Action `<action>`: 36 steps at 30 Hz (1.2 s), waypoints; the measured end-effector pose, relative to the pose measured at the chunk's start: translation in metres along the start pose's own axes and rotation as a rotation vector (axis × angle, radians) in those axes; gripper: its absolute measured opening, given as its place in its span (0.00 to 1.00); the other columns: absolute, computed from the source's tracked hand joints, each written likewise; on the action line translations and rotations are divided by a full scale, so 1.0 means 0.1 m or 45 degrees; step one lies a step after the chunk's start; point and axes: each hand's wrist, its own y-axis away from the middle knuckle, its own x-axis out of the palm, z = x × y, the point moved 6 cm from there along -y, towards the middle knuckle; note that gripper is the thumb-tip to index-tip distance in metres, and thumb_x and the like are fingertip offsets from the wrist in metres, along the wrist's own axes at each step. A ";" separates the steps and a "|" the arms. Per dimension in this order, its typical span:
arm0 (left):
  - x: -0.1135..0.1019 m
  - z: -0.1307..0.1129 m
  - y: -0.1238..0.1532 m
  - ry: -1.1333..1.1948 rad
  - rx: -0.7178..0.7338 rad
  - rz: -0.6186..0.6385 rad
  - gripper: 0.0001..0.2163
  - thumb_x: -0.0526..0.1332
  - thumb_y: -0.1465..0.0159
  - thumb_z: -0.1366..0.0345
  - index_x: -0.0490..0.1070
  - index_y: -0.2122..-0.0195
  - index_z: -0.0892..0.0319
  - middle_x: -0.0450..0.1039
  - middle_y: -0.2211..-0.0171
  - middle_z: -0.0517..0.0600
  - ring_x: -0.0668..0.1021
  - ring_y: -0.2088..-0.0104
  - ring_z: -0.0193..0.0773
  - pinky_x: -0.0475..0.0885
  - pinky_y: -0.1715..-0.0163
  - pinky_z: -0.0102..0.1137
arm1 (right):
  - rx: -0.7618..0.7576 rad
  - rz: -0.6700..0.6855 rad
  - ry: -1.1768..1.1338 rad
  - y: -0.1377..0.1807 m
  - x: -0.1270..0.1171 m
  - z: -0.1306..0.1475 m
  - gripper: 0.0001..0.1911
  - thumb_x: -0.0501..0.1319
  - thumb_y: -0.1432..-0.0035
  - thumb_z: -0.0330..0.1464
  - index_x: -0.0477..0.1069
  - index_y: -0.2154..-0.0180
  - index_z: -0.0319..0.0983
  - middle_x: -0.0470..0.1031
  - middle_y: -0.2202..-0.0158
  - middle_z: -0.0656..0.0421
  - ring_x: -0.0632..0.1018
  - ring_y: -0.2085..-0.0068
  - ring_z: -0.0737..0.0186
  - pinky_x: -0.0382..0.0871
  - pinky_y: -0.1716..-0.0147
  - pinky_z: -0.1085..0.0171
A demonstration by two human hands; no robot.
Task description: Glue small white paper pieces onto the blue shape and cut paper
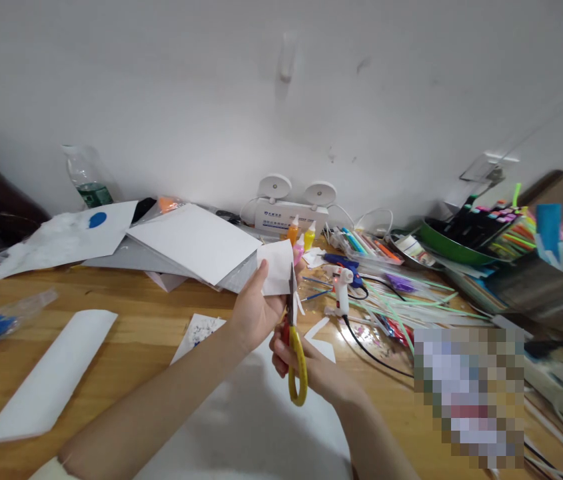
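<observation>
My left hand (252,310) is closed on a small white piece of paper (276,267), held up above the wooden table (136,333). My right hand (294,363) grips yellow-handled scissors (295,347); their blades point up and meet the paper's right edge. Small white offcuts (322,340) lie on the table just right of my hands. A large white sheet (256,420) lies under my forearms.
A stack of white and grey boards (191,247) sits behind my hands. A folded white strip (51,373) lies at the left, a water bottle (88,180) at the back. A white glue gun (344,287), straws, markers and a green tray (451,250) crowd the right.
</observation>
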 end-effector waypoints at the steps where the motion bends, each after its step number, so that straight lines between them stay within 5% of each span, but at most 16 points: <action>1: 0.00 -0.01 0.00 -0.001 -0.005 -0.014 0.17 0.50 0.38 0.63 0.63 0.50 0.64 0.70 0.55 0.56 0.73 0.55 0.41 0.67 0.54 0.35 | 0.023 0.023 -0.112 0.00 0.01 -0.01 0.13 0.59 0.50 0.40 0.61 0.67 0.39 0.59 0.73 0.64 0.63 0.75 0.72 0.58 0.74 0.70; 5: -0.01 -0.04 0.02 0.002 -0.023 -0.080 0.18 0.50 0.39 0.63 0.61 0.49 0.65 0.70 0.56 0.57 0.74 0.57 0.41 0.68 0.55 0.34 | 0.082 0.120 -0.524 0.00 0.07 0.00 0.18 0.64 0.58 0.31 0.65 0.62 0.41 0.60 0.69 0.62 0.63 0.71 0.71 0.58 0.71 0.72; 14: 0.06 -0.08 0.05 0.040 -0.024 -0.043 0.18 0.49 0.38 0.64 0.59 0.48 0.65 0.69 0.54 0.57 0.73 0.56 0.41 0.69 0.55 0.34 | 0.051 0.366 -0.691 0.07 0.12 0.12 0.27 0.67 0.59 0.31 0.64 0.54 0.43 0.61 0.64 0.59 0.65 0.67 0.71 0.59 0.69 0.71; 27: 0.05 -0.10 0.05 0.029 -0.040 0.021 0.18 0.50 0.38 0.63 0.61 0.49 0.64 0.71 0.56 0.55 0.73 0.56 0.39 0.67 0.53 0.33 | -0.066 0.276 -0.346 -0.03 0.09 0.09 0.12 0.63 0.53 0.33 0.65 0.66 0.35 0.70 0.71 0.57 0.69 0.74 0.71 0.56 0.79 0.72; 36: 0.05 -0.05 0.07 0.043 -0.127 -0.062 0.19 0.50 0.39 0.61 0.61 0.49 0.64 0.72 0.58 0.55 0.75 0.59 0.38 0.67 0.54 0.33 | -0.066 0.399 -0.314 0.00 0.09 0.09 0.13 0.63 0.52 0.34 0.65 0.64 0.36 0.73 0.68 0.54 0.72 0.71 0.68 0.60 0.77 0.71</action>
